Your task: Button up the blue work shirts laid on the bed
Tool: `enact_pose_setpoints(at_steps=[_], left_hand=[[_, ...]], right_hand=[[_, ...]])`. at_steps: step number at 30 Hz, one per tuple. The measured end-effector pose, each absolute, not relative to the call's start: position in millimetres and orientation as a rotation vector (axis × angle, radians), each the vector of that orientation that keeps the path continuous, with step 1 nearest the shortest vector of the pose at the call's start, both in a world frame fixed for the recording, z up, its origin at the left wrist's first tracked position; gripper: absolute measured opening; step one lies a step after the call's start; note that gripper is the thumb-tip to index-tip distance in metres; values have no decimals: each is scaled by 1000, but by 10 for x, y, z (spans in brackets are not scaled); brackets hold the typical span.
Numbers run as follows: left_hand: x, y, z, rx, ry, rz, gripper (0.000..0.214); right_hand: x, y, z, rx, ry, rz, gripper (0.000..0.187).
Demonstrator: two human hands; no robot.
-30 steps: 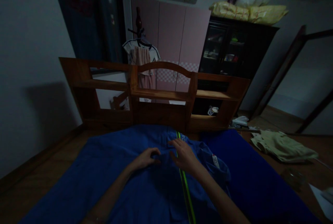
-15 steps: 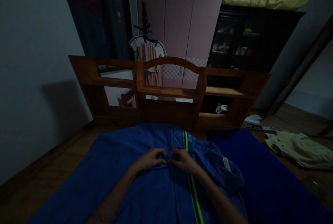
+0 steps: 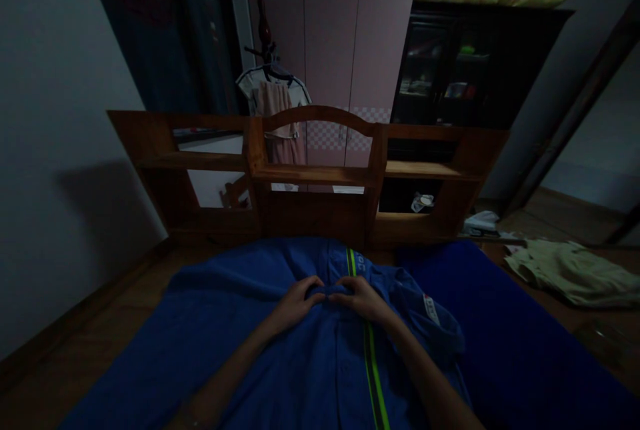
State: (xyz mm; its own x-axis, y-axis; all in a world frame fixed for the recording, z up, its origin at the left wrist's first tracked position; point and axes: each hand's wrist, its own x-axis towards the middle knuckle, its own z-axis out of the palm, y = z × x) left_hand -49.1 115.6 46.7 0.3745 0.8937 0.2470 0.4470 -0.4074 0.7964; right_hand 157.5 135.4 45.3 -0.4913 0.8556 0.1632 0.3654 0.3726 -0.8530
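A blue work jacket (image 3: 310, 363) lies spread in front of me, with a yellow-green and dark stripe (image 3: 373, 370) down its right part and a white label on the sleeve at right. My left hand (image 3: 299, 300) is closed on a fold of the jacket near its middle front. Right beside it, my right hand (image 3: 364, 297) pinches the same fold, fingers and thumb pressed together. The gathered cloth shows between the two thumbs. Whether a button sits under the fingertips is hidden.
A wooden headboard (image 3: 315, 177) with shelves stands behind the jacket. At right lies a dark blue mat (image 3: 520, 350), with pale green cloth (image 3: 570, 270) beyond it. A white wall (image 3: 65, 150) bounds the left; a pink wardrobe (image 3: 330, 50) and a black cabinet (image 3: 510, 70) stand behind.
Both hands have moved slightly up the jacket, still gripping the fold between them. The camera view has shifted a little to the right.
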Motion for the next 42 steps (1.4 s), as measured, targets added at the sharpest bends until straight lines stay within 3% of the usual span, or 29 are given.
enact_pose_setpoints(at_steps=[10,25,30,42], left_hand=[[-553,1134,450,1993,1156,994,18],[-557,1171,365,1969,1214,1054,18],[-551,1175,345,1958,1206,1076,18],[-564,1187,341,1937,1211,1081,18]], right_hand=[[1453,1340,368,-1017,-1919,1130,29],[1321,1296,255,-1062,-1801,1005,24],[1307,1248,311,-1017,-1806,967,32],[1283,1228,309,-1110,-1843,839,18]])
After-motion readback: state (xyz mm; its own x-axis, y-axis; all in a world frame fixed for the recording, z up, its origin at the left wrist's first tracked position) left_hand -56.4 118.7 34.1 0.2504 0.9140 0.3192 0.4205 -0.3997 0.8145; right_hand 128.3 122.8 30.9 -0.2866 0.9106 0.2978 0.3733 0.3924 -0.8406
